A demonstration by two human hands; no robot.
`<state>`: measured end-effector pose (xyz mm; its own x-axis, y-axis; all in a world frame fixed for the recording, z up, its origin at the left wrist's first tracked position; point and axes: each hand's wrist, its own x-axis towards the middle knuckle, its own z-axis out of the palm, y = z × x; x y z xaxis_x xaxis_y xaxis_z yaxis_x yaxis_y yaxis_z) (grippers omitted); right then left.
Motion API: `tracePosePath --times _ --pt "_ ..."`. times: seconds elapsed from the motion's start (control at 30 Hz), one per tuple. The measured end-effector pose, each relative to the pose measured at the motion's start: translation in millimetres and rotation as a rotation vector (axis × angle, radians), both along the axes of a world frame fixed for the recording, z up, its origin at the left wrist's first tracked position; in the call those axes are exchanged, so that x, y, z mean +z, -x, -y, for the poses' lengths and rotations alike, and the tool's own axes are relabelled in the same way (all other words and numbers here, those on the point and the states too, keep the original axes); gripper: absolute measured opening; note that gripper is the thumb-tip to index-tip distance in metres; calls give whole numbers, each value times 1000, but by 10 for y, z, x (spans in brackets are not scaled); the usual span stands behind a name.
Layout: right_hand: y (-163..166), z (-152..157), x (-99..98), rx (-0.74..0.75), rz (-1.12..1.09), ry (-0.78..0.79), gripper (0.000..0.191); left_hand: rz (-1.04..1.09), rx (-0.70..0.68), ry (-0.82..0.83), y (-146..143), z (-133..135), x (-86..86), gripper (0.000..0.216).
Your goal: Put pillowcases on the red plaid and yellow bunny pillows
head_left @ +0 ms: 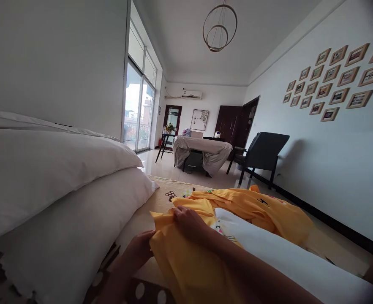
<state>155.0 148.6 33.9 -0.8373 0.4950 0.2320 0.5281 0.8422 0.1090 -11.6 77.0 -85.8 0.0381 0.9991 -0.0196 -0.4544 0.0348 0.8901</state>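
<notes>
Yellow printed cloth that looks like a pillowcase (170, 245) is bunched up in front of me on the bed. My left hand (142, 247) grips its left edge, with the fingertips partly hidden behind the fabric. From above, my right hand (188, 219) closes on the upper edge near the corner. Right beside the cloth lies a white pillow (278, 253), partly covered by my right forearm. Beyond that pillow is another spread of yellow cloth (256, 207) with dark printed marks.
White pillows (62, 164) are stacked at the left. A patterned cream and brown bedspread (161, 185) lies underneath. Farther off stand a draped table (202, 145) and a dark chair (262, 152). Picture frames (338, 76) hang on the right wall; a sliding glass door (138, 109) is at left.
</notes>
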Motion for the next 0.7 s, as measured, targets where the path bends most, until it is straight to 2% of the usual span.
tracePosePath --times 0.1,0.17,0.3,0.37,0.47,0.6,0.7 --pt "-21 -2 9 -6 4 -17 25 -183 -47 69 55 9 -47 29" --pt "-18 32 6 9 20 -23 24 -331 -24 88 94 18 -16 26" --pt "30 111 -15 35 36 -25 25 -492 316 -4 166 20 177 24" --pt "58 132 -32 33 34 -29 26 -510 400 -42 147 10 264 26" --pt "89 149 -71 24 30 -34 25 -514 299 12 18 -20 285 29" --pt "105 171 -123 12 17 -47 24 -466 130 139 -165 -23 197 35" --pt "103 185 -137 -5 9 -65 22 -361 79 117 -205 13 148 37"
